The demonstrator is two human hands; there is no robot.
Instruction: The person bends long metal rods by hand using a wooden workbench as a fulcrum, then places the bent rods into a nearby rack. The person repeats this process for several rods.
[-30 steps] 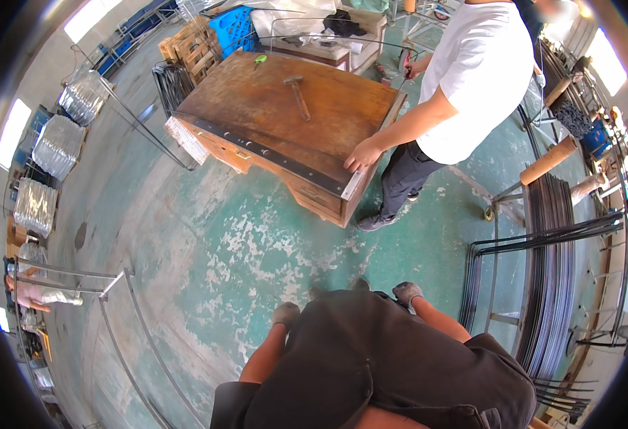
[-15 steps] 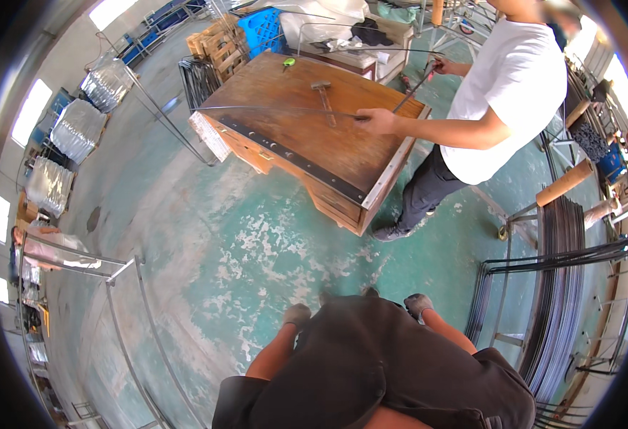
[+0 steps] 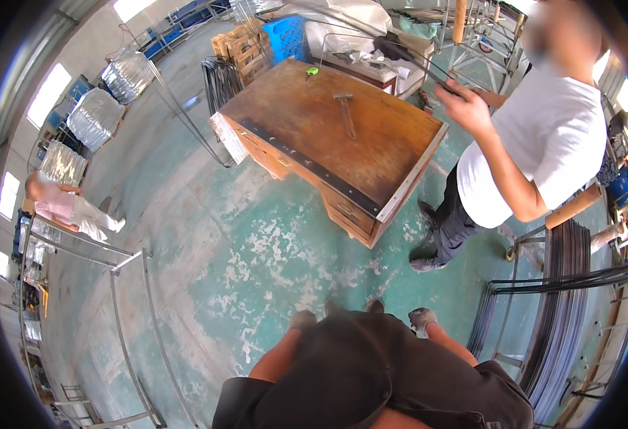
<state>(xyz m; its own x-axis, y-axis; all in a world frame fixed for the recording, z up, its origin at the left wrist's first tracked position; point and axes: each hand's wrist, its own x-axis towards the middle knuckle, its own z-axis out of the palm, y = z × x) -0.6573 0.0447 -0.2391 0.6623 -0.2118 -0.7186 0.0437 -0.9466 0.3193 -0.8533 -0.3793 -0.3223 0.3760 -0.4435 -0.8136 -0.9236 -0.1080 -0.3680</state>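
Note:
My left hand (image 3: 302, 320), in a grey glove, hangs low beside my dark shirt (image 3: 328, 357). On the other side my right hand (image 3: 421, 319), also gloved in grey, hangs likewise. Nothing shows in either hand, and their fingers are too small and partly hidden to make out. Ahead stands a wooden desk (image 3: 285, 93) with a hammer (image 3: 345, 114) and a small bright green item (image 3: 312, 71) on its top. A dark drilled strip (image 3: 307, 163) runs along its near edge. At the desk's right, a co-worker (image 3: 542, 143) in a white shirt holds long dark rods (image 3: 417, 61) up.
A metal frame (image 3: 132, 261) stands at left. To the right, a rack bears many dark rods (image 3: 567, 286) and a brown roll (image 3: 575, 206). Behind the desk are a blue crate (image 3: 285, 39) and wooden pallets (image 3: 242, 51). Another person (image 3: 64, 206) walks at far left.
The co-worker has lifted the rods off the desk top and swung them up toward the back, standing straighter. The person at far left has come further into view. My hands still hang low.

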